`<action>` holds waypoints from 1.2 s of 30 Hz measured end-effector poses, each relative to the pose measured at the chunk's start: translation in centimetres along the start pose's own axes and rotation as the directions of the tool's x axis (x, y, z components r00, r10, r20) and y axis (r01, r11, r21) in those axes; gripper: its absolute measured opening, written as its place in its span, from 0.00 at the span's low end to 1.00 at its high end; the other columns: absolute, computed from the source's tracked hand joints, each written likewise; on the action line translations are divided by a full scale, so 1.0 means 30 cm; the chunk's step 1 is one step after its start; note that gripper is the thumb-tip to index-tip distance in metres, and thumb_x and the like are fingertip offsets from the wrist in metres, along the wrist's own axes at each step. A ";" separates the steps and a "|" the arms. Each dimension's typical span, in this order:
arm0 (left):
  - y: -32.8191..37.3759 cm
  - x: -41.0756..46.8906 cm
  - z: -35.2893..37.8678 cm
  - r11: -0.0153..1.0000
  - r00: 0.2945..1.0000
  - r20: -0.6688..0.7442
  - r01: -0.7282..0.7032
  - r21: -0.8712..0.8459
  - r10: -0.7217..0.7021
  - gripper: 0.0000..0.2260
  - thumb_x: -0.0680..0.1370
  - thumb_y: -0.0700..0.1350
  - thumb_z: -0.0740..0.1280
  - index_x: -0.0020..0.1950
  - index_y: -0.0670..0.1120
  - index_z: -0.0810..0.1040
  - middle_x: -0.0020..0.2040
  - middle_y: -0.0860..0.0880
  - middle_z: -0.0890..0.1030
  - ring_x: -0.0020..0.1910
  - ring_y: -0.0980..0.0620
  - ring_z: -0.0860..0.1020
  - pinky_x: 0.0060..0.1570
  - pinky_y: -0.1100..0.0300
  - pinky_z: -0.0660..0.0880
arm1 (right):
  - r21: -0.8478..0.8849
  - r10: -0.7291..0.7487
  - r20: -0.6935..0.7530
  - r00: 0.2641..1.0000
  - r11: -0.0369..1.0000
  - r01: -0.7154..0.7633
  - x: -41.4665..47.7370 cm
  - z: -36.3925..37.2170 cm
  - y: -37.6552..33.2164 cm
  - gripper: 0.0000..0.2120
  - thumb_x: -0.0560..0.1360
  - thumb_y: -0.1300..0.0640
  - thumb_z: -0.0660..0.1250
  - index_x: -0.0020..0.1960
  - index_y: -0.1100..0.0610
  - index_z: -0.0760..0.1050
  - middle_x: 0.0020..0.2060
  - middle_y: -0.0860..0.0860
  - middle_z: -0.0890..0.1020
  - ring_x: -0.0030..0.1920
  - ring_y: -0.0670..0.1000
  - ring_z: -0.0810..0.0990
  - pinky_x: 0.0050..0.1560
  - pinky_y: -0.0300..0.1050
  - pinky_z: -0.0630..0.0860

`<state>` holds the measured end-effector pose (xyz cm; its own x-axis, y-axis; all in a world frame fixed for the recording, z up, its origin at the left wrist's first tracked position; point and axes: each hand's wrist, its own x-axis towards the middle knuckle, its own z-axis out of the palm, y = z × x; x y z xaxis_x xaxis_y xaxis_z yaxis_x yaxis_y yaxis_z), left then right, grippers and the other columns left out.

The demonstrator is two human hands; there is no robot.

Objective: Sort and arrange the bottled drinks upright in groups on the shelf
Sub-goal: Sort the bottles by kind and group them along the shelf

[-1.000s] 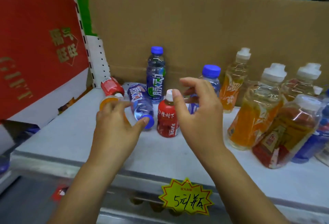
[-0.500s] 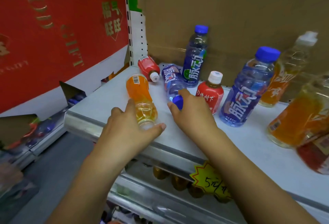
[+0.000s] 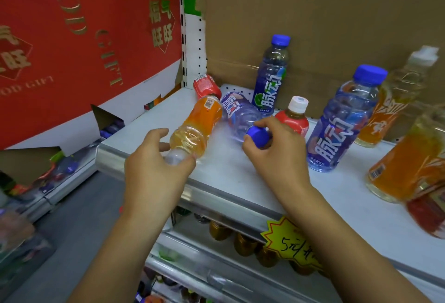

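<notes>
On shelf (image 3: pixel 224 175), orange-drink bottle (image 3: pixel 199 122), blue-capped bottle (image 3: pixel 238 116)

On the shelf (image 3: pixel 240 177) three lie flat: an orange bottle (image 3: pixel 199 124), cap toward the front edge, a blue bottle (image 3: pixel 240 114) just beside it, a red bottle (image 3: pixel 207 84) behind. Upright: slim blue bottle (image 3: pixel 271 78), small red bottle (image 3: pixel 295 117), big blue bottle (image 3: pixel 344 122), amber bottles (image 3: pixel 395 100) at right

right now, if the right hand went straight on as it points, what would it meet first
The lying blue bottle whose cap the right hand grips; beyond it, likely the lying red bottle, though depth is unclear.
</notes>
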<state>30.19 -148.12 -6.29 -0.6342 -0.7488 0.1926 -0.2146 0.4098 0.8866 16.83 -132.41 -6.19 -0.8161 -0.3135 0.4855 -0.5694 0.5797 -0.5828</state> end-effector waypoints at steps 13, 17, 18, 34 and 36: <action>0.213 0.192 -0.040 0.939 0.899 -0.286 -0.343 0.011 0.332 0.15 0.75 0.48 0.75 0.60 0.49 0.82 0.52 0.52 0.83 0.49 0.52 0.79 0.50 0.56 0.77 | -0.034 -0.361 -0.245 0.900 0.931 0.365 0.166 -0.153 -0.089 0.16 0.77 0.58 0.70 0.64 0.57 0.79 0.51 0.53 0.78 0.48 0.50 0.76 0.49 0.32 0.68; 0.287 0.278 -0.032 0.903 0.860 -0.306 -0.430 -0.001 0.409 0.17 0.75 0.49 0.75 0.63 0.49 0.80 0.57 0.50 0.83 0.55 0.51 0.80 0.54 0.54 0.77 | -0.030 -0.375 -0.157 0.914 0.926 0.375 0.236 -0.181 -0.119 0.14 0.78 0.58 0.69 0.64 0.54 0.81 0.49 0.50 0.76 0.48 0.49 0.76 0.47 0.25 0.65; 0.294 0.301 -0.028 0.896 0.853 -0.311 -0.444 -0.011 0.419 0.17 0.75 0.49 0.75 0.63 0.49 0.80 0.56 0.51 0.83 0.54 0.51 0.80 0.53 0.55 0.77 | -0.029 -0.367 -0.127 0.921 0.930 0.367 0.253 -0.184 -0.123 0.14 0.79 0.57 0.68 0.64 0.53 0.81 0.49 0.50 0.77 0.48 0.49 0.76 0.46 0.26 0.66; 0.149 0.481 0.086 0.858 0.871 -0.206 -0.482 -0.177 0.446 0.19 0.83 0.55 0.61 0.74 0.52 0.69 0.65 0.54 0.74 0.63 0.57 0.72 0.60 0.62 0.70 | -0.343 -0.449 0.101 0.888 0.822 0.454 0.417 -0.105 -0.305 0.16 0.78 0.53 0.71 0.62 0.59 0.78 0.57 0.54 0.79 0.62 0.55 0.73 0.60 0.42 0.68; 0.149 0.512 0.081 0.840 0.851 -0.206 -0.517 -0.163 0.483 0.16 0.84 0.53 0.61 0.70 0.50 0.74 0.60 0.51 0.76 0.58 0.57 0.75 0.55 0.68 0.70 | -0.212 -0.514 -0.074 0.855 0.846 0.490 0.380 -0.061 -0.337 0.12 0.77 0.59 0.71 0.60 0.60 0.79 0.54 0.53 0.81 0.57 0.53 0.76 0.57 0.37 0.67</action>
<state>17.68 -156.50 -0.38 -0.4904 -0.5462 0.6790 0.2683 0.6467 0.7140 13.46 -140.46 6.43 -0.3980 -0.5104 0.7623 -0.8602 0.4965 -0.1167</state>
